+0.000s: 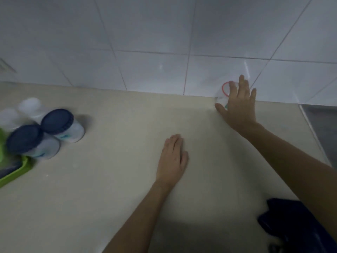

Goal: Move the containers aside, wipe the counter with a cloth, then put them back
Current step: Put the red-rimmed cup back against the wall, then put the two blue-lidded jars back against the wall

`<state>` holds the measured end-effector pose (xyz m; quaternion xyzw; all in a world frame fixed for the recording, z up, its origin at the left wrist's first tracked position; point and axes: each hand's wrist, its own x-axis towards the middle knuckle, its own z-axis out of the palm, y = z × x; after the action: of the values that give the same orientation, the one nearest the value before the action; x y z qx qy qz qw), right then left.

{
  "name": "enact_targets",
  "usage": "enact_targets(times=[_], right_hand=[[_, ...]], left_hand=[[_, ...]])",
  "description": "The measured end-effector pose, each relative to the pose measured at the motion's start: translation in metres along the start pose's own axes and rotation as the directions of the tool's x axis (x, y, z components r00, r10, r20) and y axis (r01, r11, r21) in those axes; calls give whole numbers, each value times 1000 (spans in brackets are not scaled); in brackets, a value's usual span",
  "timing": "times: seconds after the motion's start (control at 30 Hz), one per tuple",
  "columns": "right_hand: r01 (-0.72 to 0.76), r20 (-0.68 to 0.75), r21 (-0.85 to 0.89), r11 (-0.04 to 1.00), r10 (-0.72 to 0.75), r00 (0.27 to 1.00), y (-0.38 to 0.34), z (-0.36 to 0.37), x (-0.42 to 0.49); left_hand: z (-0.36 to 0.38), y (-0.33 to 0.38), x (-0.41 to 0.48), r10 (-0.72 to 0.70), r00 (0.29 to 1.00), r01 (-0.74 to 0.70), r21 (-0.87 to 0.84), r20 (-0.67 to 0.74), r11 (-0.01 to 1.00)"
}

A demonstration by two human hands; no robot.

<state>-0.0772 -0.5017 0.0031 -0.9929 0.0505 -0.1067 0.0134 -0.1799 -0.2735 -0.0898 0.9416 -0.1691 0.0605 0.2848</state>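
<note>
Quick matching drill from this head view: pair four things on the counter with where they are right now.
Things:
1. left hand
2. right hand
3. dark blue cloth
4. two white plastic jars with dark blue lids

Places:
A. far left, beside a green tray
B. against a clear cup with a red rim by the tiled wall
C. flat on the beige counter, mid-frame
D. bottom right, under the right forearm

Pairs: 1-C, 2-B, 3-D, 4-A

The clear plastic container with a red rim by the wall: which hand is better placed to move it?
Right. The right hand already reaches the clear red-rimmed plastic container; the left hand lies flat on the beige counter, farther away.
</note>
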Motion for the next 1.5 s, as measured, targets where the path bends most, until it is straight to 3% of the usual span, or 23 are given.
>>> enact_targets(times=[0.17, 0.3, 0.47, 0.7, 0.87, 1.0, 1.3, 1.5], right_hand=[[183, 125, 96, 978, -195, 973, -58, -9, -56], [289, 211, 218, 932, -334, 919, -128, -20, -74], [483, 189, 308, 820, -551, 813, -241, -37, -75], [584, 217, 386, 714, -686, 695, -381, -47, -62], [563, 251, 345, 751, -651, 716, -434, -27, -57], [506, 271, 353, 787, -604, 749, -457, -9, -53], [423, 197, 416, 805, -533, 823, -471, 5, -47], [466, 194, 380, 799, -561, 804, -413, -6, -48]], left_hand=[[-43, -21, -27, 31, 998, -34, 48, 54, 998], [-104, -67, -43, 16, 1000, -19, 212, 18, 977], [-195, -131, -61, -41, 996, 64, 338, -73, 939], [-274, -229, -83, -180, 933, 253, 213, -312, 944], [-288, -265, -90, -352, 882, 418, 176, -314, 891], [-289, -279, -90, -422, 872, 453, 81, -249, 888], [-292, -287, -81, -457, 846, 463, -47, -274, 885], [-278, -260, -69, -303, 912, 297, -66, -278, 953]])
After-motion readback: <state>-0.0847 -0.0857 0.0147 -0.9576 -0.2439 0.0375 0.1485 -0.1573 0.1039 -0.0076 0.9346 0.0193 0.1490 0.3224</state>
